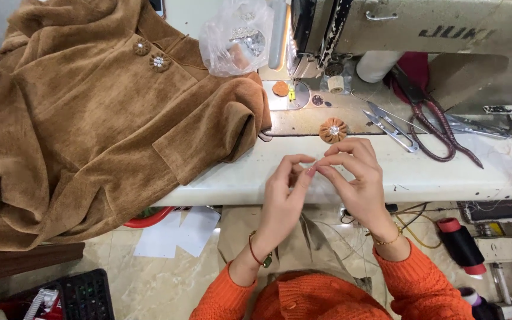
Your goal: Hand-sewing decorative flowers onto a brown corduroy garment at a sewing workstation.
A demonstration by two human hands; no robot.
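Left hand (284, 188) and right hand (354, 178) raised together above the white table edge (434, 178), fingertips pinched and meeting; whatever is held between them too small to tell. Just beyond, a brown fabric flower button (332, 130); farther back, thread snips (391, 125), scissors (440, 127), brown velvet garment (108, 118), sewing machine (398, 26).

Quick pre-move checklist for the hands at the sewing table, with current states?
1. Left hand and right hand fingertips pinched together: ok.
2. What they pinch, likely thread or needle: cannot tell.
3. Round brown fabric flower with a sparkly centre lies free, just beyond the hands: ok.
4. Small silver thread snips within right reach: ok.
5. Brown velvety garment clear of the hands: ok.
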